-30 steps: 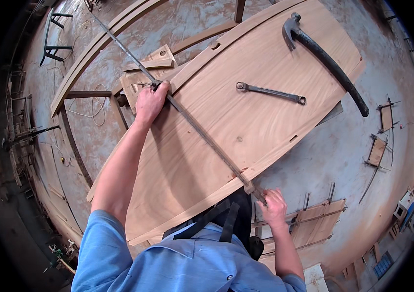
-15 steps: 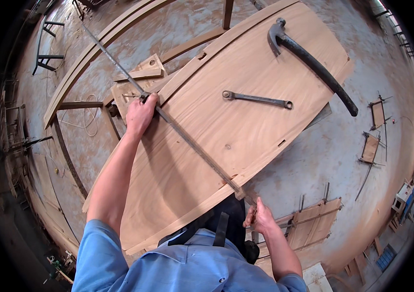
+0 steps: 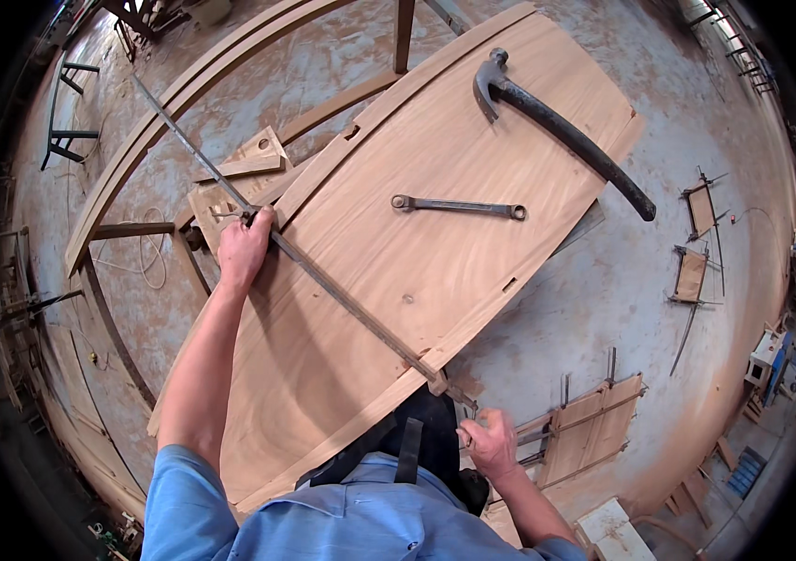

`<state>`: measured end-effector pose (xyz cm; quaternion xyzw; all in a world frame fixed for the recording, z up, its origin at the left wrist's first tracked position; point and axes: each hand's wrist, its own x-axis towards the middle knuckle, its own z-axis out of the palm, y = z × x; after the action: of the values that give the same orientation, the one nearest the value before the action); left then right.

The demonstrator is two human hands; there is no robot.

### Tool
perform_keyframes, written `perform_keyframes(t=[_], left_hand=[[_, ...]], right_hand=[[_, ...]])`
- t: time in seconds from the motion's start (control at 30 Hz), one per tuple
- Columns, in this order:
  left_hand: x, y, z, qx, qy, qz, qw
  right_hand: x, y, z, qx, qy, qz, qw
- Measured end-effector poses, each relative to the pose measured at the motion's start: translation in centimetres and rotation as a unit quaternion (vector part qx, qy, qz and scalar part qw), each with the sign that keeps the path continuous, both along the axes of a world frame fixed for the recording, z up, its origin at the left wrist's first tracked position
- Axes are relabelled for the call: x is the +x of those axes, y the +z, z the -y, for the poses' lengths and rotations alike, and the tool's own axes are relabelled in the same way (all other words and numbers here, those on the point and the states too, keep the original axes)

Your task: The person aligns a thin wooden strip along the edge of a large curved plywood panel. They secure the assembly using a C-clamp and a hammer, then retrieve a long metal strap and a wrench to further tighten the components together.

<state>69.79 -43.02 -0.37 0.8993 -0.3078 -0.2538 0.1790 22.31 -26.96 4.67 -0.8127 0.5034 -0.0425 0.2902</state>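
A long steel bar clamp point(image 3: 351, 304) lies slantwise across a broad wooden panel point(image 3: 323, 374) with curved ends. At the panel's far left edge, my left hand point(image 3: 244, 251) is closed round the clamp's jaw. My right hand point(image 3: 490, 441) is at the clamp's screw end, just off the near edge. Its fingers are curled at the thin turning handle point(image 3: 473, 409), partly hidden by the hand. A small wood block point(image 3: 436, 382) sits between that end and the panel edge. On the panel rest a wrench point(image 3: 459, 206) and a black-handled claw hammer point(image 3: 566, 131).
A curved wooden frame point(image 3: 127, 159) stands beyond the panel to the left, with small wood pieces point(image 3: 246, 166) near my left hand. Clamped boards point(image 3: 594, 430) are at the lower right, and smaller clamped frames point(image 3: 691, 274) lie farther right on the floor.
The whole view has shifted, so the panel and tools appear farther left. My right hand has drawn slightly back from the screw end, uncovering more of it. My left hand keeps its hold.
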Motion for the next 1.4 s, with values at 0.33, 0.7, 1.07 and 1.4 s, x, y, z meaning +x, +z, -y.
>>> perform_keyframes(t=[0.33, 0.7, 1.07, 1.4], left_hand=[[0.3, -0.1, 0.0, 0.013, -0.008, -0.006, 1.000], [0.1, -0.1, 0.0, -0.005, -0.011, -0.046, 0.999], [-0.8, 9.9, 0.5, -0.070, -0.155, 0.157, 0.973], [-7.9, 1.4, 21.3, -0.016, -0.287, -0.071, 0.955]], right_hand=[[-2.6, -2.4, 1.9, 0.305, -0.219, 0.234, 0.897], [-1.0, -8.1, 3.9, 0.573, -0.560, 0.250, 0.543], [-0.1, -4.3, 1.8, 0.019, -0.037, 0.032, 0.999], [-0.5, -5.8, 2.2, -0.028, -0.024, 0.061, 0.997]])
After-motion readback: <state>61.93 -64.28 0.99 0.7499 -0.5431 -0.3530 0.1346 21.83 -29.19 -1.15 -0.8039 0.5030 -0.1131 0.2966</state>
